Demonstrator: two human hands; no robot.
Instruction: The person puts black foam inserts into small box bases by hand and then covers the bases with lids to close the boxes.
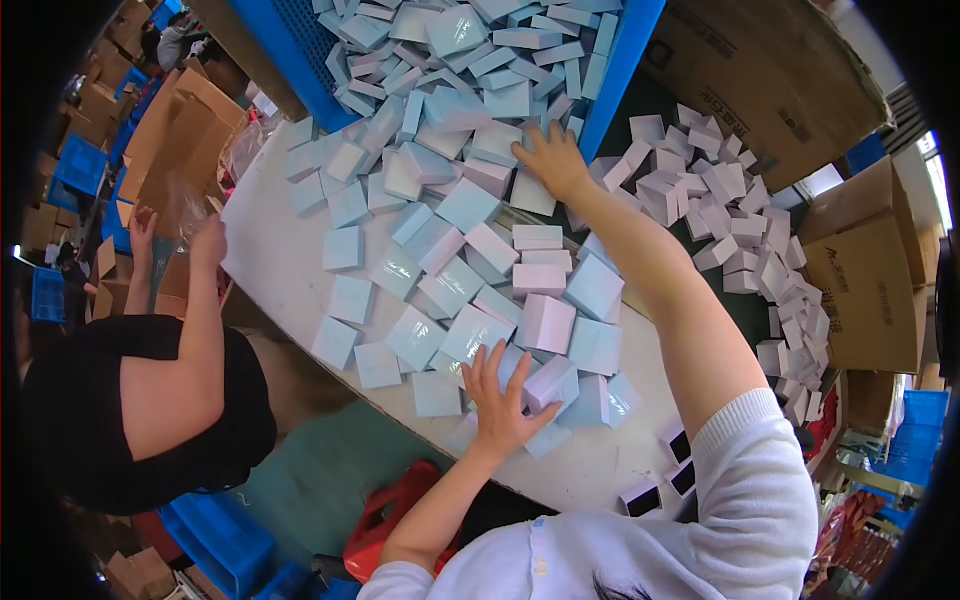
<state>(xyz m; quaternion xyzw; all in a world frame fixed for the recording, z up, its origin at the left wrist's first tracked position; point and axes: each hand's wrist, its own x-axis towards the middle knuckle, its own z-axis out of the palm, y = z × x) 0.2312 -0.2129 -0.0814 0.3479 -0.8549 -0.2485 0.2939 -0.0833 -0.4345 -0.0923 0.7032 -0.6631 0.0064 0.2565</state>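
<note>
A heap of small pale blue and pinkish-white boxes [468, 205] is spread over the white table [285, 240]. My left hand [500, 402] rests on boxes at the near side of the heap, fingers spread, its thumb against a pale lilac box [549, 384]. Farther off, my right hand [553, 162] reaches to the boxes at the mouth of a blue crate [617, 85], with its fingers apart. Many more boxes fill that crate and spill from it. Some lids carry silver script.
To the right lies another pile of pale boxes [715, 190], beside large cardboard cartons [868, 265]. A few boxes with dark insides [642, 500] sit near my right elbow. At the left, another person [150, 400] handles clear plastic. A red stool [385, 520] stands below the table edge.
</note>
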